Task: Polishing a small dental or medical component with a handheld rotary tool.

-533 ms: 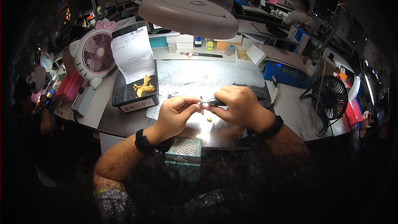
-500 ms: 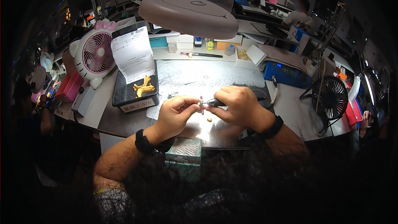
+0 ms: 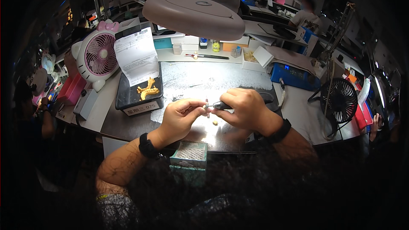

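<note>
My left hand (image 3: 182, 115) pinches a small pale piece (image 3: 205, 106) between thumb and fingertips; its exact shape is too small to make out. Wrapped in the fingers of my right hand (image 3: 243, 108) is a dark rotary handpiece (image 3: 222, 105), its thin metal tip pointing left and meeting the piece. Both hands are close together in the bright light above the metal-topped desk (image 3: 183, 76). A small yellowish lump (image 3: 215, 122) lies just below the fingertips. Behind them, partly hidden, a slim reddish stick (image 3: 207, 101) rests on the desk.
A black tray (image 3: 138, 105) with yellow dental models (image 3: 148, 89) and a paper sheet stands left. A lamp head (image 3: 194, 15) hangs overhead. A pink-white fan (image 3: 102, 54), blue control box (image 3: 294, 76), black fan (image 3: 339, 101) and vented box (image 3: 190, 152) surround the work spot.
My hands, the handpiece and the pale piece stay almost exactly in place. In the background, a seated person's head has shifted slightly left.
</note>
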